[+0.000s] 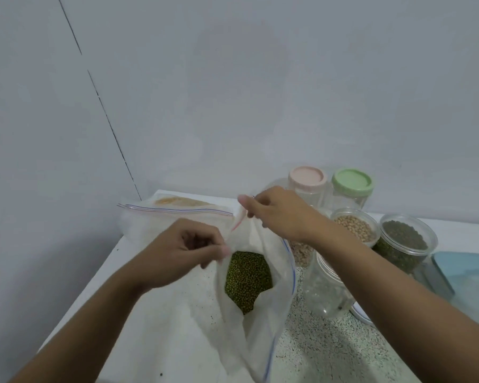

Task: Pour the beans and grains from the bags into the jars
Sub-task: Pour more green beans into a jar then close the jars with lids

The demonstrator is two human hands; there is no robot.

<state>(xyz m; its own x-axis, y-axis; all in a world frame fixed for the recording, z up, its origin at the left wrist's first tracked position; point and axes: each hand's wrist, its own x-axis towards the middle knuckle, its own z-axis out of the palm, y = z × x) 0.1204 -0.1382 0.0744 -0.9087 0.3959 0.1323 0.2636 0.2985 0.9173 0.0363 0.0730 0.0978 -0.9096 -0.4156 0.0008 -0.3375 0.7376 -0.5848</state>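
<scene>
Clear zip bag (260,327) held open above the speckled counter (329,352), green beans (248,280) pooled inside. Left hand (183,252) pinches the left edge of the mouth; right hand (279,214) pinches the far edge. The right forearm partly hides a clear jar (324,294), contents unclear, and a jar of pale beans (354,225). The blue container (453,272) is cut off at the right.

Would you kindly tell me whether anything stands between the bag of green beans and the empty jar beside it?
Nothing on the counter separates the bag from the empty jar; they stand side by side. Only the right forearm crosses above the jar's mouth, with the right hand pinching the bag's rim.
</scene>
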